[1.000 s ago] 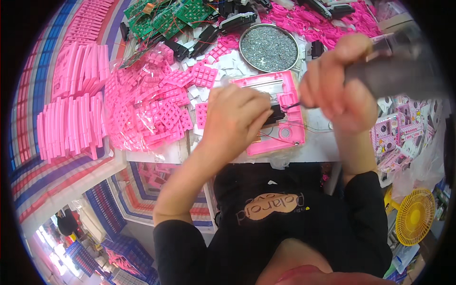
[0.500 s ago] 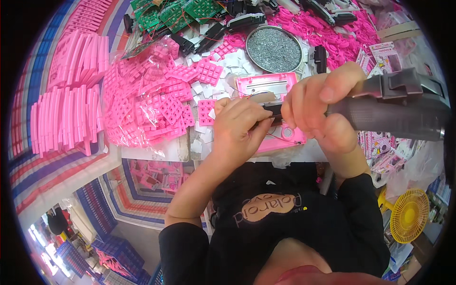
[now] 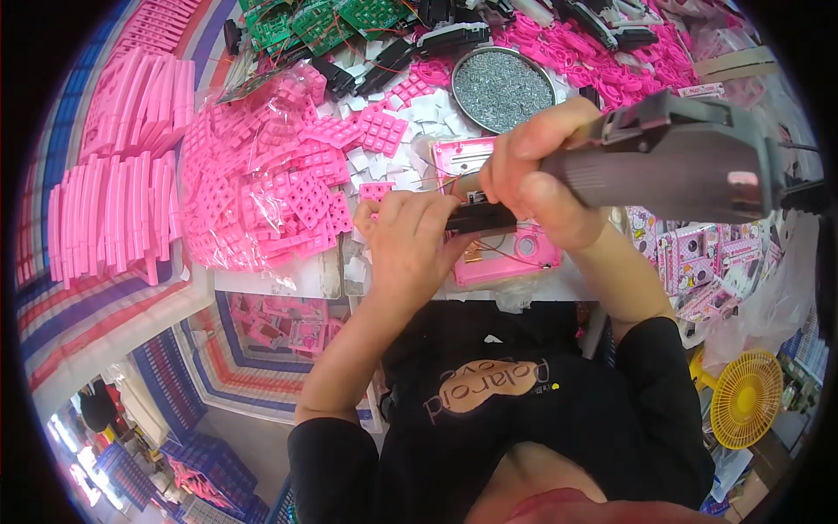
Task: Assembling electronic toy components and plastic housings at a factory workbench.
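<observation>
My right hand (image 3: 543, 179) is wrapped round a dark grey electric screwdriver (image 3: 672, 170), which lies nearly level and points left. With its fingers closed, my left hand (image 3: 408, 240) grips the left end of a black plastic part (image 3: 482, 218). This part sits over a pink plastic housing (image 3: 546, 249), with thin wires running beside it. The right hand's fingers hang just above the part's right end. The screwdriver's tip is hidden behind those fingers, so contact cannot be seen.
A round metal dish (image 3: 456, 103) of small screws stands beyond the housing. Pink keypads (image 3: 262, 183) pile up at left, beside stacked pink panels (image 3: 109, 214). Green circuit boards (image 3: 319, 26) and pink pieces (image 3: 567, 61) lie at the back. A yellow fan (image 3: 746, 397) stands at lower right.
The screwdriver and right hand have shifted left and a little up, and the tool's body has swung. My left hand has moved slightly left, and more of the black part shows.
</observation>
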